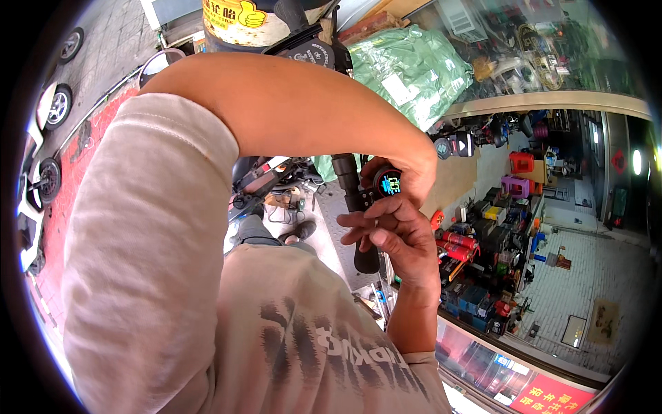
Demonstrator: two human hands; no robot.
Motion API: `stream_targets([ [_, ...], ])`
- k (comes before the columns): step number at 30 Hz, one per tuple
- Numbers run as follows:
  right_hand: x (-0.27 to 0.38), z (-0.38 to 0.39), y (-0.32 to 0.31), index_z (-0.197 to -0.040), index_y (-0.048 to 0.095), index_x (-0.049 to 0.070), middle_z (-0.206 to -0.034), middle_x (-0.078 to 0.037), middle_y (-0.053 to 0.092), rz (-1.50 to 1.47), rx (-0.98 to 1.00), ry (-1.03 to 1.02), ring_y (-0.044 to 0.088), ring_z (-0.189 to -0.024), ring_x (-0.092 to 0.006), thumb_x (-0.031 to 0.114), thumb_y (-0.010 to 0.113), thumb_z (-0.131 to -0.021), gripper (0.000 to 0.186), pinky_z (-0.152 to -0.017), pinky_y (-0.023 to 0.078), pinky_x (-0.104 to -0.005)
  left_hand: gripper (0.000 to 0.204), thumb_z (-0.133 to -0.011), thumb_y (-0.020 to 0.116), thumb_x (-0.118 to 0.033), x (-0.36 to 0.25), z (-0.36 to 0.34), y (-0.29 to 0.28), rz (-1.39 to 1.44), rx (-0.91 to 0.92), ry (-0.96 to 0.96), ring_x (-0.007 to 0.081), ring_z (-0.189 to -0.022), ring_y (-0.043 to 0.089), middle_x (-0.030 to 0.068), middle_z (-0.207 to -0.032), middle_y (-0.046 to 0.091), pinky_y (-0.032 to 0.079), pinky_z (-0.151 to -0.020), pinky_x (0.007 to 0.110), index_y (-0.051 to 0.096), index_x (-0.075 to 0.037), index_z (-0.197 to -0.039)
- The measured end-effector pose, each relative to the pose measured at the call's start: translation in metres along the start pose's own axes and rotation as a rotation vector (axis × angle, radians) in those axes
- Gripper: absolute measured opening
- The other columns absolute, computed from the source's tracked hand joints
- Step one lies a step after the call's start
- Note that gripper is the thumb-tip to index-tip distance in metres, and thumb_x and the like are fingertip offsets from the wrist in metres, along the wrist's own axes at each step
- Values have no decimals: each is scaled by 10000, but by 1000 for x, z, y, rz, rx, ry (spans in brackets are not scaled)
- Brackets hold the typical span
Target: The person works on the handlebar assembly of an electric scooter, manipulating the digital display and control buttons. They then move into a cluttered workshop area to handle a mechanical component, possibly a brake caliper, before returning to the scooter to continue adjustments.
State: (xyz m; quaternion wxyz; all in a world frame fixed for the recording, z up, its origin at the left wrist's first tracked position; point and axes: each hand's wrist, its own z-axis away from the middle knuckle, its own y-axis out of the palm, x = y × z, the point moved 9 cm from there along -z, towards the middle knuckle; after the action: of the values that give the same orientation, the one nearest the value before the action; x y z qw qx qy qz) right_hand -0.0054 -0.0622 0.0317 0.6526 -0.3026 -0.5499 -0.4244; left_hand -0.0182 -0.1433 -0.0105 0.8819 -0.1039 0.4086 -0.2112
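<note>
Your left hand was at round lit display, couldn't tell grip; right hand, fingers loosely bent, overlapped black handlebar, hold unclear.

The head camera (fisheye) looks down at the fingers.

The grip is black, the shirt beige (dark-printed), the plastic sheet green
</note>
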Motion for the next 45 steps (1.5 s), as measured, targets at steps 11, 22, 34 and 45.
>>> stream_targets([
  [11, 6, -2, 3, -1016, 651, -43, -889, -216, 777, -5, -112, 108, 736, -676, -208, 68, 655, -989, 115, -631, 534, -278, 351, -866, 754, -335, -2, 6, 2, 22, 35, -17, 275, -746, 713, 134, -983, 714, 619, -700, 456, 729, -58, -1081],
  [22, 12, -5, 6, -980, 650, -46, -875, -185, 783, 112, -90, 51, 739, -667, -200, 121, 596, -1068, 197, -583, 552, -298, 346, -867, 750, -295, 4, 0, -2, 41, -27, 13, 291, -802, 701, 146, -1016, 675, 620, -717, 466, 695, -43, -1097],
  [34, 12, -5, 6, -1067, 630, -42, -965, -156, 776, 193, 18, 103, 760, -832, -207, 115, 545, -1097, 181, -737, 578, -299, 454, -857, 763, -238, 2, 2, -3, 70, -62, 34, 333, -955, 679, 183, -1214, 594, 626, -756, 475, 629, -31, -1238],
  [45, 10, -7, 5, -1153, 582, -23, -1048, -241, 773, 69, 95, 42, 779, -887, -271, 60, 679, -1003, 197, -668, 574, -285, 493, -852, 768, -205, 0, -5, -4, 91, -54, 7, 355, -1008, 680, 204, -1272, 576, 629, -769, 474, 605, -19, -1278],
])
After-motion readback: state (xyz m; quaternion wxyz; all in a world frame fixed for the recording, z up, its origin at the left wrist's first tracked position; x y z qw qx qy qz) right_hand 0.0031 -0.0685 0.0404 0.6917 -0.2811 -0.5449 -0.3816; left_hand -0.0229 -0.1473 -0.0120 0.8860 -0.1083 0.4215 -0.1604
